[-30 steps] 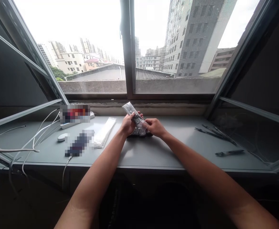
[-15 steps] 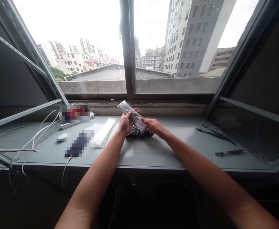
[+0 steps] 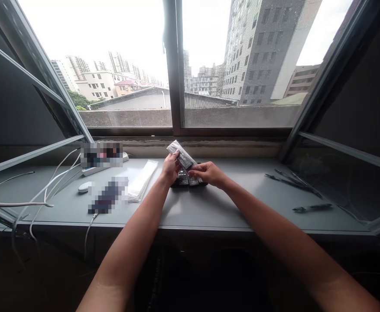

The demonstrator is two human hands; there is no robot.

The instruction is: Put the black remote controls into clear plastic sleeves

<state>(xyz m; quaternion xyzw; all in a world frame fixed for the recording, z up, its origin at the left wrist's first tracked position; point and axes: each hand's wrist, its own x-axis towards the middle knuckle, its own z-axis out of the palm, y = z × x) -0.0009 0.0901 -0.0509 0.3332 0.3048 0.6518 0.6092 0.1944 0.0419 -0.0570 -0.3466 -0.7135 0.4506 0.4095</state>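
My left hand (image 3: 169, 168) is closed around the left side of a remote control in a clear plastic bag (image 3: 182, 156), with the thumb on top. At the bag's lower right end, my right hand (image 3: 209, 172) pinches the plastic between thumb and fingers. The bag is tilted, its far end pointing up and to the left. Beneath it, several black remote controls (image 3: 183, 178) lie side by side on the grey desk (image 3: 206, 212), partly hidden by my hands. Left of my left hand lies a stack of clear plastic bags (image 3: 142, 181).
A blurred-out dark device (image 3: 108, 197) with a cable and a small white round object (image 3: 84, 187) are on the left. Behind them sits a white power strip (image 3: 105, 164) with cables. Pens (image 3: 312, 208) and thin dark tools (image 3: 290, 180) lie right. Window frames flank the desk.
The bagged remote has shifted slightly right, and its dark body shows more clearly through the plastic. My right hand's fingers have moved a little, now pinching at the bag's lower end.
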